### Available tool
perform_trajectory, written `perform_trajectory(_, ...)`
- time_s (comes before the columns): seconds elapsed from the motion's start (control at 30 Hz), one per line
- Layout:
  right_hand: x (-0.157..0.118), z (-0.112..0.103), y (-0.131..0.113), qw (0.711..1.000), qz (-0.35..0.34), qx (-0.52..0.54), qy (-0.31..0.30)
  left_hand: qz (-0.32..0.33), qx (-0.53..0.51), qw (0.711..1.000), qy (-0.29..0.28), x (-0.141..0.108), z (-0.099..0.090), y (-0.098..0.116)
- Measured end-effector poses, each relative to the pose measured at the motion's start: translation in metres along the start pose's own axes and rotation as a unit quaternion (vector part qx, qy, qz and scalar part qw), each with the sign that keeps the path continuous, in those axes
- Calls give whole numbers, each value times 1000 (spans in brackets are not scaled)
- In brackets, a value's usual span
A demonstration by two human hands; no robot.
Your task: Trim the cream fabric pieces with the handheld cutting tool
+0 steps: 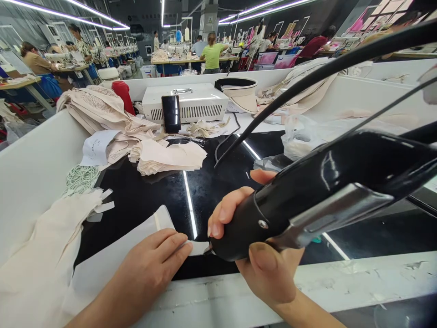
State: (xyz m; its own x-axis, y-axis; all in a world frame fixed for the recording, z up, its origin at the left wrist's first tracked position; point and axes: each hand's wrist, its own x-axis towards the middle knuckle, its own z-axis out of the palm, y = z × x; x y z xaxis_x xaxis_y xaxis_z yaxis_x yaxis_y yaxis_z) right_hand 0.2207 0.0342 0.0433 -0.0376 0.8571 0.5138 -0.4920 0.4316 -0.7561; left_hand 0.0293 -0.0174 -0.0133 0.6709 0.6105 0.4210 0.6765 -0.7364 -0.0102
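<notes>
My right hand (269, 269) is wrapped around a thick black handheld tool (327, 177) with a silver lever along its side. A small metal tip at its lower left end meets a narrow white strip (198, 248) near the table's front edge. Flat on a pale fabric piece (102, 259) lies my left hand (155, 259), its fingers outstretched beside that strip, just left of the tip. Whether the strip and the fabric are one piece is hidden under the fingers. A black cable (293, 95) arcs over the table at the right.
Stacked cream fabric pieces (170, 157) lie on the glossy black tabletop (225, 159). More cream cloth (37, 246) hangs at the left by pale green elastic loops (81, 178). Behind are a phone (171, 114), a white vented box (201, 98) and a visor (241, 93). People work farther back.
</notes>
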Motion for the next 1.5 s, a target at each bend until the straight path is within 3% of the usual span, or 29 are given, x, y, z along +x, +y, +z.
perform_trajectory(0.2, 2, 0, 0, 1000, -1, -18, -5, -43, -57, 997, 9, 0, 3, 3)
perform_trajectory(0.4, 11, -4, 4, 1000, -19, -5, 12, -129, -106, 985, 40, -4, -16, -12)
perform_trajectory(0.57, 28, -18, 13, 999, -37, -26, 18, -96, -53, 993, 32, -13, -23, -25)
perform_trajectory(0.73, 32, -17, 14, 999, -34, -26, 28, -70, -28, 997, 11, -5, -22, -10)
perform_trajectory(0.87, 23, -8, 15, 999, -22, -8, 24, -72, -82, 994, -30, 2, -25, 1)
perform_trajectory(1.0, 20, -3, 18, 999, -16, -31, 34, -142, -178, 966, -119, 5, -32, 0)
perform_trajectory(1.07, 22, -3, 19, 998, -17, -40, 40, -168, -174, 962, -124, 7, -33, -6)
perform_trajectory(1.17, 25, -3, 21, 998, -24, -39, 47, -149, -153, 973, -83, 14, -25, -20)
perform_trajectory(1.23, 26, -3, 22, 998, -23, -32, 51, -127, -172, 973, -86, 21, -17, -30)
perform_trajectory(1.5, 24, -2, 25, 999, -7, -4, 37, -133, -231, 936, -229, 44, -6, -44)
